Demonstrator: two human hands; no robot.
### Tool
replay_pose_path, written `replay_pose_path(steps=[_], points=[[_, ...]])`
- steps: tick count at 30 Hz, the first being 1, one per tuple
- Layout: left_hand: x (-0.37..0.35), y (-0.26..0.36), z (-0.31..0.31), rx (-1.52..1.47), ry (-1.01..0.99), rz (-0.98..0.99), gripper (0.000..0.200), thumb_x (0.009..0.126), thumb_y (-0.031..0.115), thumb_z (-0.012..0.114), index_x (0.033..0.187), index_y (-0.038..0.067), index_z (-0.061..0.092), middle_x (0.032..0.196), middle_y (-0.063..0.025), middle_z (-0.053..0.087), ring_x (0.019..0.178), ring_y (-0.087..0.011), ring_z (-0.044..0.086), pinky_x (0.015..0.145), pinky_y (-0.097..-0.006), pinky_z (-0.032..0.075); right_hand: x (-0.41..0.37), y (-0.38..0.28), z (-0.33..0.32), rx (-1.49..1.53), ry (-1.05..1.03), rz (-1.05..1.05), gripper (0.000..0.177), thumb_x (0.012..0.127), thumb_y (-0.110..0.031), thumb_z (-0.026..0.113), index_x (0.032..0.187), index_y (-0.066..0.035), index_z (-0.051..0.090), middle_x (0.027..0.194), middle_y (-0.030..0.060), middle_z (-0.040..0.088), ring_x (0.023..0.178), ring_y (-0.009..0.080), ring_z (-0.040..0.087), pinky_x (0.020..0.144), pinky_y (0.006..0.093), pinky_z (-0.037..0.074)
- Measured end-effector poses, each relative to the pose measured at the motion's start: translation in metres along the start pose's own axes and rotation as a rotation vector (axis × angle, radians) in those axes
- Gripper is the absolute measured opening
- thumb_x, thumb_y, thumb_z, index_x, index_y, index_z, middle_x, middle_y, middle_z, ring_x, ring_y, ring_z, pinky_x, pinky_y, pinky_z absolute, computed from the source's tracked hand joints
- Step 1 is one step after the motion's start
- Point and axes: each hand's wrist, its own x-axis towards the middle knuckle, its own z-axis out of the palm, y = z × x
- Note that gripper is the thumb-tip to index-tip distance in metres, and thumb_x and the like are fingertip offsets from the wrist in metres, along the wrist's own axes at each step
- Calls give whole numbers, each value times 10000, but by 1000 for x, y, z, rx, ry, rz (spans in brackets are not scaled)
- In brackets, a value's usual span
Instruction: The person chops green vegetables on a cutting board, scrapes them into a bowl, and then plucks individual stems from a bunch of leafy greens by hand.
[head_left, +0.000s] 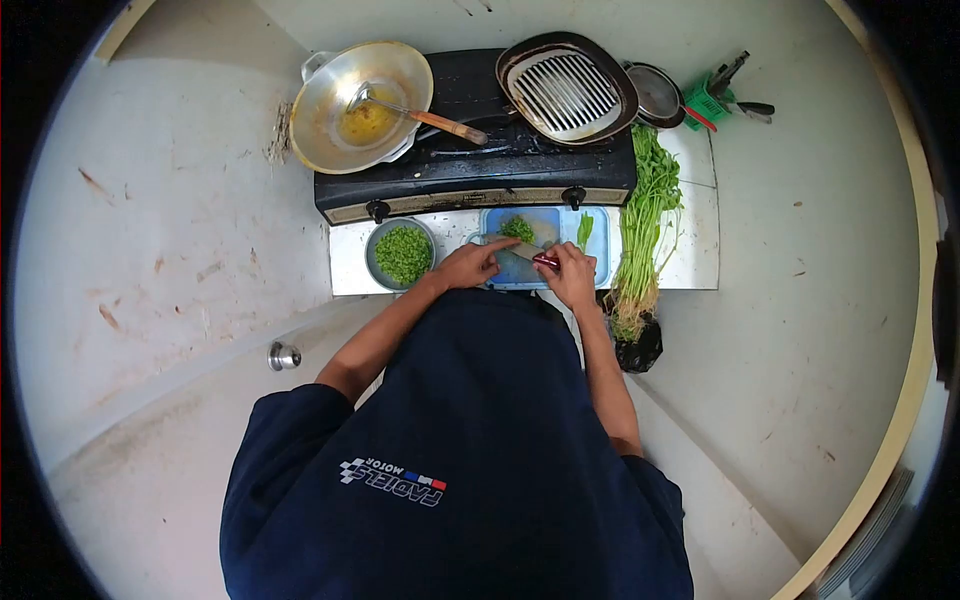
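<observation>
At a narrow pale counter, we look down past the wearer's dark blue shirt (450,400) to one black stove (470,178), a rectangular block with two round knobs (573,196) along its front. Two large metal pans sit on it: a wide wok (402,72), smooth and round, holding one wooden-handled utensil (465,131) and a puddle of yellow liquid (365,124), and a dark-rimmed grill pan (570,85), squarish, with a ridged base. To the right of the stove we find one long bundle of leafy stalks (640,220), soft at the top and stringy with roots at the near end. Nearer us lies one blue tray (600,240), smooth and rectangular, and to its left one round bowl (370,256) full of finely chopped greens (404,254). Two bare hands meet over the tray. The right hand (573,275) is wrapped around the dark red handle of one knife (545,261); the left hand (470,265) stretches a finger to the metal blade (whether it also pinches anything, we cannot tell). Just beyond the blade, on the tray, we see one small crumbly mound (518,229) of cut greens and, farther right, one slim leafy piece (585,230).
</observation>
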Motion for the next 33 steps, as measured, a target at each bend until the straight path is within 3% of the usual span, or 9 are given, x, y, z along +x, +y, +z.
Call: replay_pose_path(steps=[6, 12, 15, 18, 21, 24, 27, 28, 33], points=[[6, -4, -7, 172, -91, 51, 780, 920, 119, 622, 1602, 291, 284, 774, -181, 688, 696, -361, 690, 726, -453, 547, -6, -18, 5, -56, 26, 22, 372, 808, -417, 779, 1015, -129, 665, 981, 46, 606, 1014, 277, 614, 850, 481, 374], [19, -21, -7, 144, -83, 69, 817, 912, 94, 610, 1617, 271, 238, 862, -164, 717, 799, -303, 712, 775, -418, 545, -10, -33, 9, -87, 43, 69, 365, 814, -399, 776, 1023, -125, 653, 1004, 44, 601, 1035, 274, 605, 875, 490, 357], [15, -27, -8, -92, -22, -76, 872, 900, 60, 611, 1633, 235, 172, 913, -139, 726, 846, -284, 716, 804, -399, 544, -14, -41, 14, -66, 109, 113, 322, 863, -368, 755, 1014, -100, 663, 934, 61, 641, 914, 297, 646, 814, 473, 418], [6, -22, -13, -151, 40, -30, 928, 887, 34, 622, 1641, 218, 114, 912, -125, 724, 845, -288, 718, 803, -395, 551, -17, -34, 37, 309, 130, 260, 326, 928, -383, 713, 968, -64, 662, 787, 94, 638, 681, 282, 632, 639, 411, 454], [-5, -13, -13, -143, 22, 9, 951, 879, 18, 624, 1646, 231, 103, 913, -128, 725, 828, -276, 719, 787, -399, 556, -26, -43, 39, 415, 98, 390, 349, 1001, -383, 637, 957, -38, 663, 689, 64, 602, 550, 204, 562, 537, 337, 446], [-9, -3, -12, -58, -111, 108, 961, 881, 30, 626, 1648, 257, 93, 913, -132, 724, 803, -284, 720, 768, -405, 559, -33, -48, 63, 925, 75, 578, 368, 1041, -382, 580, 981, -28, 659, 727, 19, 589, 576, 119, 530, 549, 279, 445], [-7, -2, -4, 91, -198, 144, 969, 877, 40, 630, 1648, 283, 94, 906, -138, 721, 778, -305, 716, 754, -412, 558, -39, -62, 66, 1189, 117, 716, 384, 1041, -408, 575, 1011, -33, 654, 759, -6, 600, 594, 78, 543, 540, 231, 448], [-5, -6, 1, 92, -194, 152, 957, 876, 71, 608, 1645, 313, 94, 907, -160, 722, 786, -352, 708, 729, -424, 546, -41, -67, 65, 1219, 112, 749, 382, 1042, -409, 572, 1028, -34, 648, 762, -8, 594, 596, 74, 535, 531, 224, 439], [-3, -25, 6, -64, -144, 88, 980, 873, 81, 631, 1647, 279, 65, 876, -165, 729, 785, -358, 710, 738, -436, 545, -50, -82, 73, 1385, 151, 781, 418, 1040, -428, 569, 1081, -16, 623, 768, -12, 573, 618, 57, 511, 499, 198, 399]])
